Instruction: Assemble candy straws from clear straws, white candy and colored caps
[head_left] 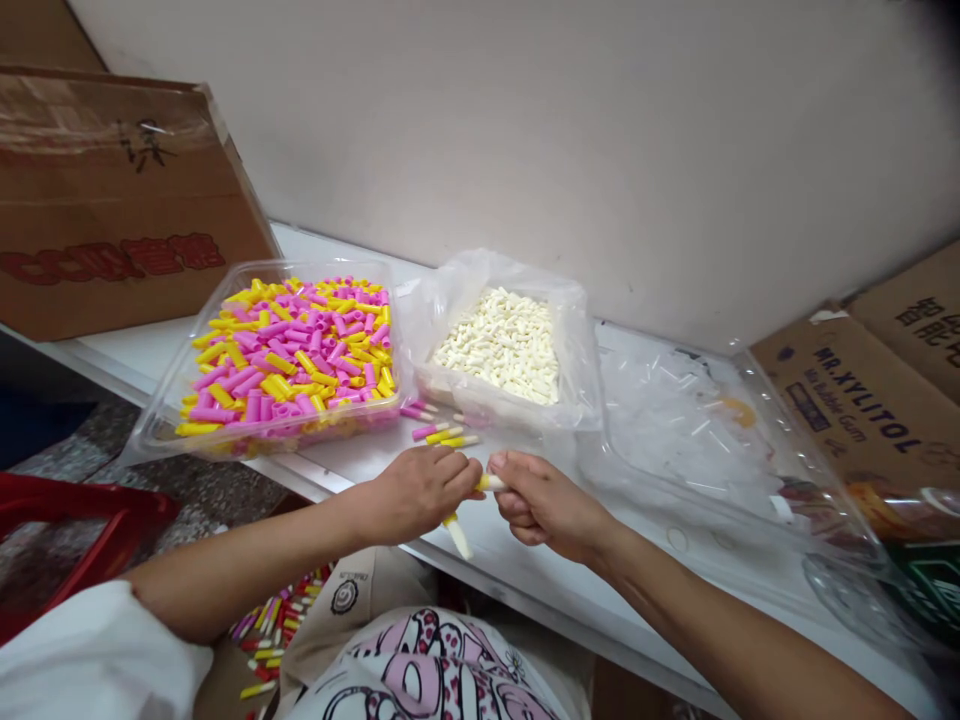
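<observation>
My left hand (420,492) is closed around a yellow plastic tube, whose end shows past the fingers. A white stick (489,482) sits end to end with that tube, and my right hand (551,508) pinches its other end. Below my left fingers hangs a second yellow tube with a white stick (459,540) in it. Just beyond my hands lie several pink or yellow tubes with white ends (446,436). A clear tray (154,425) of loose pink and yellow tubes (300,350) stands at the left. Right of it, a bag-lined container (581,350) holds small white sticks (502,345).
A shallow clear tray (832,520) with transparent plastic pieces lies at the right, beside bottles (922,560). Cardboard boxes stand left (127,220) and right (847,390). Filled coloured tubes (281,620) lie below the table edge, near a red stool (90,530).
</observation>
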